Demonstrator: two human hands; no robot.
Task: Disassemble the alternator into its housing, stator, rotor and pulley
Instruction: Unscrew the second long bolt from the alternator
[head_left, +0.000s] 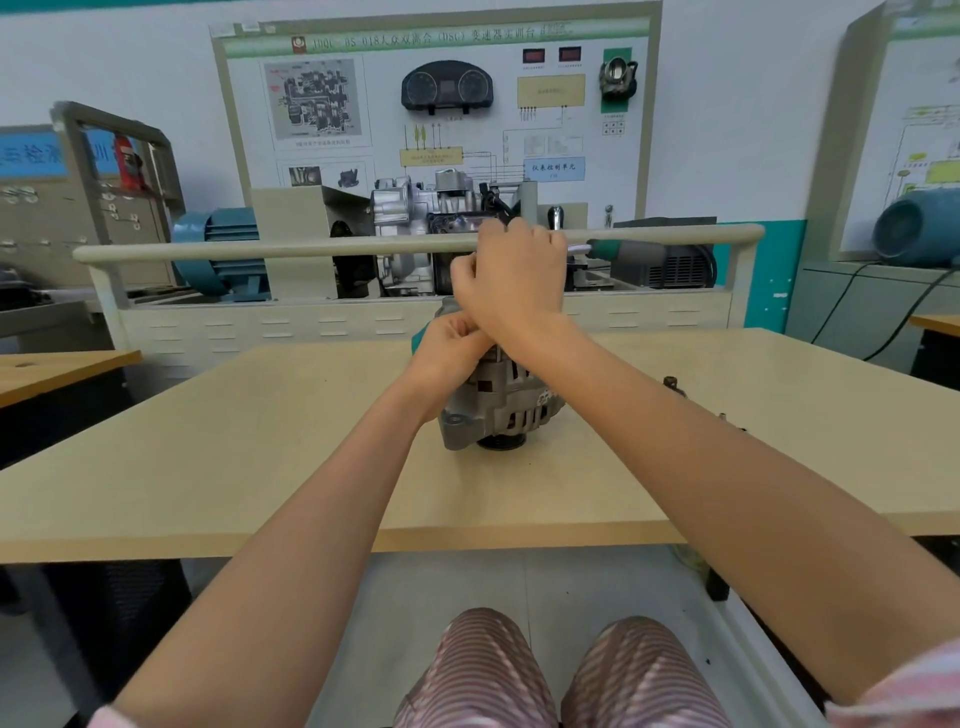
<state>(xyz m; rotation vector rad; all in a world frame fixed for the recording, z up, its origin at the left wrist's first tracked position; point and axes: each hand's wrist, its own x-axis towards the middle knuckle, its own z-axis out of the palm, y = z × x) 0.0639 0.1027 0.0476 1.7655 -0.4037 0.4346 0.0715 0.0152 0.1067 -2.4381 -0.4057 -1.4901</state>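
Note:
The grey alternator stands on the beige table with its black pulley facing down. My left hand is curled against the alternator's upper left side, and a teal piece shows at its fingers; what that piece is cannot be made out. My right hand is above the alternator's top, fist closed round a tool whose metal shank and green handle stick out to the right. The alternator's top is hidden by both hands.
Small loose metal parts lie on the table right of the alternator. A beige rail runs across behind the table, with a gearbox training stand and blue motors beyond. My knees are below the table's front edge.

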